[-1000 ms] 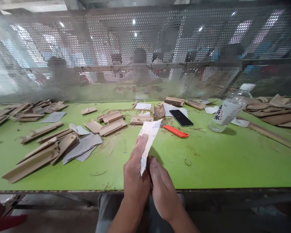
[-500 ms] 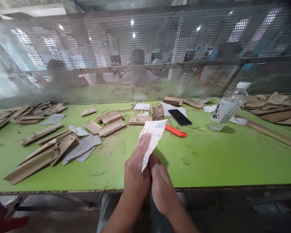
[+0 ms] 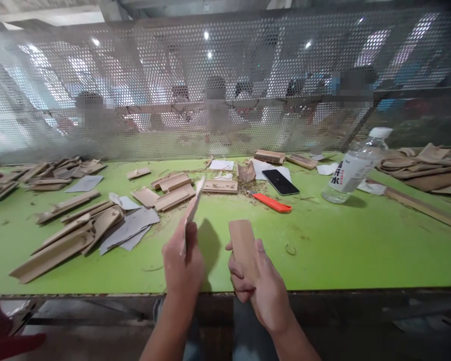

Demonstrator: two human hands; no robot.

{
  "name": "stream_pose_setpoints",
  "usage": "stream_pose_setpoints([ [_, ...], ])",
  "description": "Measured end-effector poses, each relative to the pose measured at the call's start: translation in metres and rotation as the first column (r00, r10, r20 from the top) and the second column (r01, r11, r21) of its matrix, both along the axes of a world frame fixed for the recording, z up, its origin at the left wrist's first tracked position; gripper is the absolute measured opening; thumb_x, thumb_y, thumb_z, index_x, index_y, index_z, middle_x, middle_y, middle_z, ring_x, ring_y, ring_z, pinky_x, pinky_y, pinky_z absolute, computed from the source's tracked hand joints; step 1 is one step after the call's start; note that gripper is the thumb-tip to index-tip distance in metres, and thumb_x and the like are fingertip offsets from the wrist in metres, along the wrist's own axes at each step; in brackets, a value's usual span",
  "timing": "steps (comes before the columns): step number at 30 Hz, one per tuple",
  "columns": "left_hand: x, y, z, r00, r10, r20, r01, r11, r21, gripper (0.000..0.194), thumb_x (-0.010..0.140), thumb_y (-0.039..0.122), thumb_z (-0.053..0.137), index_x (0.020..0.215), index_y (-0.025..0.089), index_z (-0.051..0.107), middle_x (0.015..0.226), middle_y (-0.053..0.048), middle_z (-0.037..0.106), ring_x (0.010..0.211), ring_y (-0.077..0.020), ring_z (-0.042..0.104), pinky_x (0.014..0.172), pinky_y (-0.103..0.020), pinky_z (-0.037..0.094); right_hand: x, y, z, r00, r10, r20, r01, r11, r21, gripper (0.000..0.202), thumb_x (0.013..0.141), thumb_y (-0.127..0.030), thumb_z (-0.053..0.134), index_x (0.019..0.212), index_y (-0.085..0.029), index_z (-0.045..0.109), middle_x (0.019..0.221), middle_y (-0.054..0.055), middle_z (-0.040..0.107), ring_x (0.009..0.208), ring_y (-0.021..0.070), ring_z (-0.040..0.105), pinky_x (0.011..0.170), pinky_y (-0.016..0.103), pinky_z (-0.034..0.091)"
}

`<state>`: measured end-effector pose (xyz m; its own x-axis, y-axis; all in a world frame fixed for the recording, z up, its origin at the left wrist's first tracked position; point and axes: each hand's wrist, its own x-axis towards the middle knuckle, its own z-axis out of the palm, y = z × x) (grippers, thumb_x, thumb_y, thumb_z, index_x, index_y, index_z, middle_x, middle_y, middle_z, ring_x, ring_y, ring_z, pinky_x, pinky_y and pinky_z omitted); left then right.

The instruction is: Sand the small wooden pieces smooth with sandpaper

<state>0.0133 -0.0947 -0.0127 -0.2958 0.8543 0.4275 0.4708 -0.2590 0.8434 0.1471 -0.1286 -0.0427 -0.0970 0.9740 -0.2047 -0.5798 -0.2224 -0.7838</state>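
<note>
Tan wood nearest: one flat piece of wood (image 3: pixel 243 248), lower centre of the frame, clamped in the right hand (image 3: pixel 263 286), thumb along one face, fingers curled behind. Left of that, one pale sheet of paper (image 3: pixel 193 213), nearly edge-on to view, pinched in the left hand (image 3: pixel 183 263). Both hands apart, green tabletop (image 3: pixel 334 250) visible between, spanning the whole width of the frame. On it, right of centre, one curled shaving (image 3: pixel 291 253).

Farther out, near the centre, one orange-handled tool (image 3: pixel 271 202) and one dark phone (image 3: pixel 280 182), partly on white paper (image 3: pixel 262 166). Toward the right, one capped clear bottle (image 3: pixel 355 170), white-labelled, then one long wooden strip (image 3: pixel 424 208). Left of centre, one cluster of wood pieces (image 3: pixel 175 198), at least three. Lower left, about five grooved pieces (image 3: pixel 52 255) beside two overlapping grey sheets (image 3: pixel 130 230). One wood pile (image 3: pixel 56 173) at far left, another heap (image 3: pixel 424 170) at far right, both too jumbled to count.

Behind, across the upper frame, one perforated screen (image 3: pixel 154 65), with bright lamps (image 3: pixel 206 36) showing through and blurred people beyond, too dim to count.
</note>
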Motion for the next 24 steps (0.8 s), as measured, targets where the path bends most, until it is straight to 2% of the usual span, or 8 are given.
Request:
stream_pose_setpoints([
  [2,-0.005,0.004,0.007,0.997,0.078,-0.001,-0.078,0.996,-0.038,0.032,0.102,0.037,0.054,0.094,0.017,0.077,0.060,0.001,0.063,0.055,-0.0174,0.056,0.056,-0.026,0.042,0.000,-0.002,0.007,0.996,0.047,-0.069,-0.048,0.999,-0.009,0.069,0.084,-0.085,0.058,0.104,-0.020,0.066,0.064,-0.009,0.040,0.048,0.0040,0.015,0.043,0.016,0.014],
  [5,-0.004,0.004,0.008,0.997,0.074,0.015,-0.073,0.996,-0.054,0.037,0.101,0.041,0.054,0.076,0.019,0.070,0.056,0.001,0.056,0.056,-0.0176,0.053,0.058,-0.027,0.040,0.003,-0.002,0.013,0.993,0.076,-0.092,-0.078,0.997,-0.012,0.067,0.087,-0.083,0.055,0.102,-0.019,0.066,0.062,-0.008,0.041,0.047,0.0044,0.014,0.041,0.016,0.013],
  [12,0.010,-0.004,0.008,0.998,-0.047,0.052,0.050,0.998,-0.049,0.034,0.098,0.042,0.058,0.091,0.017,0.080,0.072,-0.004,0.074,0.070,-0.0231,0.070,0.066,-0.027,0.051,0.007,0.000,0.011,0.988,0.102,-0.120,-0.111,0.991,-0.071,0.068,0.087,-0.083,0.055,0.103,-0.018,0.066,0.059,-0.008,0.044,0.044,0.0039,0.016,0.041,0.017,0.015],
  [16,0.019,-0.002,0.006,0.966,-0.256,0.022,0.256,0.966,0.026,0.035,0.102,0.032,0.055,0.128,0.021,0.075,0.118,-0.008,0.080,0.110,-0.0278,0.075,0.098,-0.032,0.056,0.001,-0.001,-0.003,0.998,0.045,-0.051,-0.051,0.993,-0.106,0.064,0.083,-0.083,0.061,0.094,-0.020,0.067,0.058,-0.006,0.047,0.042,0.0043,0.023,0.040,0.017,0.019],
  [18,0.025,-0.004,0.000,0.938,-0.342,-0.058,0.345,0.937,0.047,0.042,0.103,0.025,0.052,0.143,0.022,0.066,0.144,-0.009,0.068,0.135,-0.0270,0.062,0.115,-0.035,0.047,-0.004,-0.003,-0.010,0.992,-0.069,0.103,0.079,0.992,-0.095,0.055,0.087,-0.076,0.064,0.097,-0.022,0.070,0.067,-0.001,0.060,0.046,0.0097,0.042,0.041,0.021,0.035],
  [20,0.031,-0.007,-0.009,0.915,-0.381,-0.135,0.393,0.917,0.075,0.050,0.102,0.018,0.050,0.152,0.021,0.056,0.159,-0.008,0.053,0.149,-0.0242,0.047,0.123,-0.035,0.038,-0.008,-0.004,-0.013,0.953,-0.187,0.240,0.182,0.982,0.044,0.050,0.095,-0.069,0.059,0.115,-0.026,0.073,0.096,0.006,0.074,0.076,0.0206,0.067,0.063,0.032,0.058],
  [21,0.033,-0.009,-0.012,0.906,-0.390,-0.163,0.407,0.909,0.087,0.053,0.102,0.015,0.050,0.154,0.021,0.053,0.161,-0.007,0.048,0.151,-0.0229,0.043,0.124,-0.035,0.036,-0.009,-0.004,-0.013,0.932,-0.231,0.278,0.198,0.970,0.143,0.051,0.098,-0.067,0.055,0.127,-0.027,0.071,0.116,0.007,0.075,0.100,0.0247,0.070,0.083,0.037,0.061],
  [24,0.035,-0.014,-0.016,0.891,-0.413,-0.190,0.436,0.895,0.098,0.056,0.101,0.013,0.051,0.156,0.022,0.050,0.160,-0.007,0.048,0.150,-0.0228,0.042,0.123,-0.035,0.038,-0.012,-0.005,-0.010,0.877,-0.320,0.358,0.192,0.917,0.350,0.058,0.105,-0.063,0.041,0.150,-0.030,0.058,0.152,0.006,0.059,0.145,0.0252,0.049,0.125,0.043,0.036],
])
